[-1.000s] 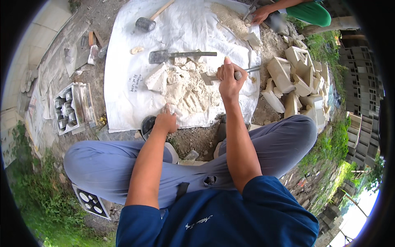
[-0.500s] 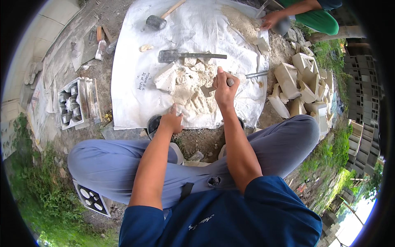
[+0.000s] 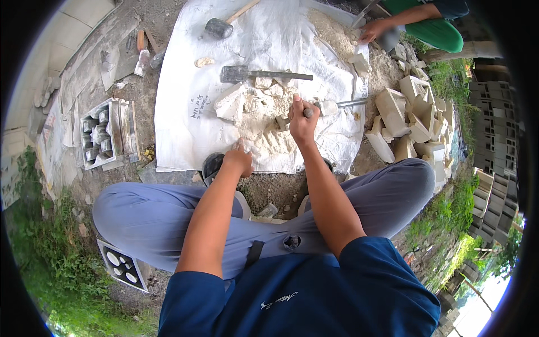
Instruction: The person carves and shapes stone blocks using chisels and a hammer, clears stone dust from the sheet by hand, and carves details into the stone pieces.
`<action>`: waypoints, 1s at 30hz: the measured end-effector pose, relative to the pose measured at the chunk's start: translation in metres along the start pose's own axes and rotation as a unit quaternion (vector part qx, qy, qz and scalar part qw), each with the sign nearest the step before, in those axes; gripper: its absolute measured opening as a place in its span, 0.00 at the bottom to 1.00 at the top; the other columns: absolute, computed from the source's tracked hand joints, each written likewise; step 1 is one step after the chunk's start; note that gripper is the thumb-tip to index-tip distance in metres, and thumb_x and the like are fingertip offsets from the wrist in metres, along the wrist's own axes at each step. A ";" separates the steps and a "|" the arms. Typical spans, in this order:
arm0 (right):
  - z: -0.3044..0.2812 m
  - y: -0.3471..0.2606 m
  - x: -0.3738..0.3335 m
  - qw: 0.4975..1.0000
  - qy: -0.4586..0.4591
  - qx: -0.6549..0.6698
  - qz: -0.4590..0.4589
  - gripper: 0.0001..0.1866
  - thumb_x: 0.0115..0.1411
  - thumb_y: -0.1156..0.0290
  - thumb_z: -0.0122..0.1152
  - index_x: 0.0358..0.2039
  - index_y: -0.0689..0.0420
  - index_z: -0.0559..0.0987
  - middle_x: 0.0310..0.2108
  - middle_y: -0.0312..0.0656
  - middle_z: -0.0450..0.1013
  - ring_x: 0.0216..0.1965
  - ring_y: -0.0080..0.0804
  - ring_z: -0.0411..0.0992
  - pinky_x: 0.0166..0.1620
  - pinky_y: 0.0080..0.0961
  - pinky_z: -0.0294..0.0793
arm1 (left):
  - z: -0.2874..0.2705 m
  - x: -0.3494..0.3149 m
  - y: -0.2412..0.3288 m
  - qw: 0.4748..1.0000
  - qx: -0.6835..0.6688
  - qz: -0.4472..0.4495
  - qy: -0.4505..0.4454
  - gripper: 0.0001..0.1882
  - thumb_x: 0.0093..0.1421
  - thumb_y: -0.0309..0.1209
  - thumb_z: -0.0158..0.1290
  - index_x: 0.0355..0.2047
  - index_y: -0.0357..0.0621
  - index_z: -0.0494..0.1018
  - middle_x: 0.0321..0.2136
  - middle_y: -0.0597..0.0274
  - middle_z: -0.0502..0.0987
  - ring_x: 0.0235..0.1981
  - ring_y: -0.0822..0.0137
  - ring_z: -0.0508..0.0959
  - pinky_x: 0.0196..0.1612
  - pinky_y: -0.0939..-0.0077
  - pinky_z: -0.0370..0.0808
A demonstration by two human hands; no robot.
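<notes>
My right hand (image 3: 304,121) grips the handle of a short tool with a flat, greyish head (image 3: 282,122). The head rests in a heap of crushed, cream-coloured material (image 3: 266,132). At the heap's near left edge, my left hand (image 3: 239,159) lies with its fingers stretched onto the powder and holds nothing I can see. Broken pale chunks, including a large block (image 3: 230,103), lie at the heap's far side. Beyond them a dark-headed mallet (image 3: 234,74) lies crosswise. Another mallet (image 3: 325,108) with a metal shaft lies just right of my right hand.
A white woven sheet (image 3: 188,84) lies beneath everything, with a black mallet (image 3: 219,28) at its far end. Pale broken blocks (image 3: 415,112) are piled on the right. A metal mould (image 3: 100,135) stands left. At far right, another person's hand (image 3: 373,31) is near a powder heap (image 3: 331,33).
My right hand and the tool have shifted slightly left. My left hand has moved a little right along the heap's near edge. The view has shifted slightly.
</notes>
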State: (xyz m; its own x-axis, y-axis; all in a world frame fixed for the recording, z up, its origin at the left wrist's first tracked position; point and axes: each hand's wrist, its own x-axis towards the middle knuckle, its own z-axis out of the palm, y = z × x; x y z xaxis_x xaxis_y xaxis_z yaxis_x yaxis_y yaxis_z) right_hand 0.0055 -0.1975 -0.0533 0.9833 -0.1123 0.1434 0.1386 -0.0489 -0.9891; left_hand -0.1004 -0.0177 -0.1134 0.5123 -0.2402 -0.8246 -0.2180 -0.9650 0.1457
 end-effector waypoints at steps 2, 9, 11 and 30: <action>-0.001 -0.008 0.007 0.999 -0.017 -0.006 0.036 0.29 0.73 0.64 0.52 0.13 0.56 0.61 0.12 0.28 0.55 0.15 0.15 0.50 0.20 0.23 0.46 | 0.002 0.000 -0.002 1.000 0.006 0.005 -0.007 0.38 0.64 0.52 0.50 0.71 0.53 0.57 0.73 0.35 0.35 0.72 0.41 0.52 0.67 0.54 0.63; 0.005 -0.017 -0.012 0.996 -0.051 -0.069 0.025 0.28 0.72 0.64 0.52 0.13 0.58 0.64 0.12 0.28 0.56 0.17 0.15 0.50 0.21 0.25 0.48 | 0.000 0.001 0.000 1.000 0.001 -0.008 0.004 0.39 0.63 0.53 0.50 0.71 0.55 0.56 0.73 0.35 0.33 0.72 0.42 0.54 0.67 0.55 0.63; 0.003 -0.008 -0.001 0.995 -0.049 -0.082 0.006 0.29 0.73 0.63 0.52 0.13 0.58 0.65 0.12 0.28 0.57 0.17 0.15 0.51 0.21 0.25 0.48 | -0.001 0.003 -0.001 1.000 0.004 0.005 -0.015 0.38 0.63 0.52 0.50 0.71 0.56 0.56 0.73 0.35 0.34 0.71 0.42 0.55 0.66 0.55 0.64; 0.015 -0.023 -0.010 0.995 -0.061 -0.067 0.030 0.29 0.73 0.59 0.52 0.15 0.62 0.63 0.12 0.31 0.54 0.19 0.18 0.49 0.21 0.30 0.48 | -0.004 0.000 -0.002 1.000 -0.017 -0.016 -0.012 0.36 0.64 0.48 0.49 0.72 0.60 0.55 0.74 0.40 0.33 0.74 0.48 0.50 0.67 0.52 0.62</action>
State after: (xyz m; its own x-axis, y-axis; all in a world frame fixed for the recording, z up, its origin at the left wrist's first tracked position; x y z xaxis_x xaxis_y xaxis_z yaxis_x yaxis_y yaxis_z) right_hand -0.0060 -0.1801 -0.0327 0.9975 0.0016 0.0703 0.0695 -0.1790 -0.9814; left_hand -0.0966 -0.0158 -0.1117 0.4989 -0.2074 -0.8414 -0.1737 -0.9752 0.1374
